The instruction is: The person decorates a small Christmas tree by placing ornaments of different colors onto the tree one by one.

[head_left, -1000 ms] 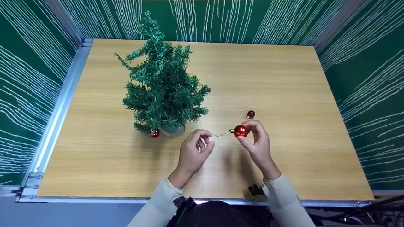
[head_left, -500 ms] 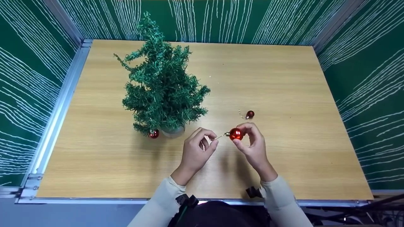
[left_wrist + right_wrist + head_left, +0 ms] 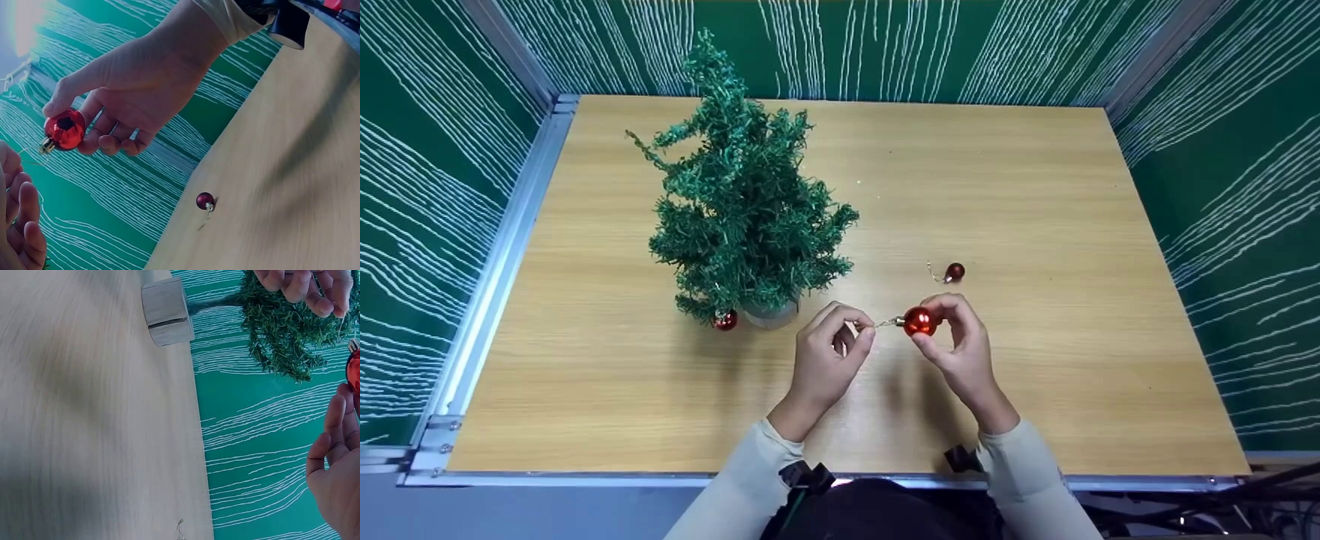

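Both hands have drawn closer together since a second ago. Right hand (image 3: 960, 349) pinches the shiny red ball ornament (image 3: 919, 321) above the wooden table (image 3: 1035, 187); left hand (image 3: 829, 360) pinches its thin gold hanging loop (image 3: 877, 324). A small green artificial tree (image 3: 742, 202) stands near the left hand. Bare wood stretches right to the aluminium edge rail (image 3: 1147, 484); a smaller dark red bauble (image 3: 955, 271) lies just beyond.

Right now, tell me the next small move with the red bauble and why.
Probably spread the hanging loop wider. The right hand pinches the red bauble above the table, the left hand pinches its thin loop, and the small Christmas tree with one bauble already hanging stands just left.
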Action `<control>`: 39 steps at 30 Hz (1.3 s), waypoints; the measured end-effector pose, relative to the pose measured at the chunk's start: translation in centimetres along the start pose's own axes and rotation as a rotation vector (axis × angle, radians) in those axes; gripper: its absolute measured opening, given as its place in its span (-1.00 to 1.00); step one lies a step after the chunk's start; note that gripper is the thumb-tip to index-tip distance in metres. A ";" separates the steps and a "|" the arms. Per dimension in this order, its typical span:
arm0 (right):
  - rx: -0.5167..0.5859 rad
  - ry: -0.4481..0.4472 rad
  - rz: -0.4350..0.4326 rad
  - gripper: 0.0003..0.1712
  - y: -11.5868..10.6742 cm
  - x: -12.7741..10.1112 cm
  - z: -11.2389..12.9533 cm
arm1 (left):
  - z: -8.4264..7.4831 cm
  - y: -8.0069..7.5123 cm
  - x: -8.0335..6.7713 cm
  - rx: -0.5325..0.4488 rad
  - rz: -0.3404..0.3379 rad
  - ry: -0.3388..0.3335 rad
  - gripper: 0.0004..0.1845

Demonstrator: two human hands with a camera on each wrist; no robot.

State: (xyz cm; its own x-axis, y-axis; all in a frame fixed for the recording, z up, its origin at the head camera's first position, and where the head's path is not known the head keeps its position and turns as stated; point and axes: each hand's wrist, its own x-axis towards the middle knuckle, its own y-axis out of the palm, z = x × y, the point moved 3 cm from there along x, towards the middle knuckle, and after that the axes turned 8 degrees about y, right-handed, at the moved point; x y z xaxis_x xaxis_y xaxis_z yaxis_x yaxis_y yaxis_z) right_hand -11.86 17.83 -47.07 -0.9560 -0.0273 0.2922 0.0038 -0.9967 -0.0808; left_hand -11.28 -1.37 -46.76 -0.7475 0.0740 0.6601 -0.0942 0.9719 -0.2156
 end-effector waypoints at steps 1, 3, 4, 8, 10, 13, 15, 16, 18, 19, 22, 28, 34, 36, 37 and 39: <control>-0.001 -0.001 0.000 -0.61 0.0 -0.1 0.0 | 0.0 0.0 0.0 0.002 -0.003 0.001 -0.94; -0.007 0.009 0.001 -0.61 0.0 -0.1 -0.2 | -0.1 -0.2 0.2 0.007 -0.006 0.002 -0.93; -0.009 0.012 0.002 -0.61 0.1 -0.2 -0.2 | -0.1 -0.2 0.2 0.007 -0.008 0.003 -0.94; -0.014 0.021 0.013 -0.59 0.2 -0.4 -0.6 | 0.0 -0.6 0.5 0.011 -0.014 0.006 -0.96; -0.016 0.020 0.024 -0.58 0.4 -0.5 -0.7 | 0.0 -0.7 0.6 0.013 -0.017 0.007 -0.95; -0.019 0.026 0.041 -0.59 0.6 -0.7 -0.8 | 0.0 -0.9 0.8 0.014 -0.019 0.014 -0.95; -0.017 0.034 0.048 -0.59 0.7 -0.7 -0.8 | 0.0 -1.1 1.0 0.018 -0.022 0.018 -0.95; -0.020 0.037 0.050 -0.59 0.8 -0.7 -0.9 | 0.0 -1.1 1.0 0.022 -0.022 0.022 -0.96; -0.027 0.040 0.053 -0.60 0.8 -0.8 -0.9 | -0.1 -1.2 1.2 0.032 -0.022 0.027 -0.96; -0.028 0.040 0.054 -0.60 0.9 -0.9 -1.0 | -0.1 -1.3 1.2 0.035 -0.021 0.029 -0.96; -0.024 0.047 0.066 -0.62 1.0 -1.0 -1.1 | -0.3 -1.4 1.4 0.044 -0.013 0.029 -0.96; -0.041 0.063 0.103 -0.62 1.4 -1.3 -1.7 | -0.6 -1.3 2.0 0.038 0.015 0.041 -0.96; -0.094 0.042 0.139 -0.61 2.4 -1.6 -0.8 | -0.9 -1.0 2.4 0.017 0.046 0.086 -0.96; -0.104 0.035 0.154 -0.61 2.9 -1.6 -0.1 | -1.0 -0.9 2.5 0.022 0.058 0.100 -0.96; -0.108 0.032 0.162 -0.62 3.1 -1.7 0.3 | -1.1 -0.8 2.5 0.027 0.065 0.105 -0.97; -0.117 0.021 0.176 -0.63 3.4 -1.8 0.9 | -1.2 -0.7 2.5 0.038 0.084 0.113 -0.98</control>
State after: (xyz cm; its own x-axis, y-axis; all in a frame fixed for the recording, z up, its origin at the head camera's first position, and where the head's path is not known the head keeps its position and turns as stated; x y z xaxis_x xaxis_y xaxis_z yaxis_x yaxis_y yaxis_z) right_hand -9.90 14.42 -46.98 -0.9495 -0.1970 0.2443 0.1378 -0.9610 -0.2396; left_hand -12.30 -1.60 -44.06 -0.6749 0.1811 0.7154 -0.0612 0.9523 -0.2989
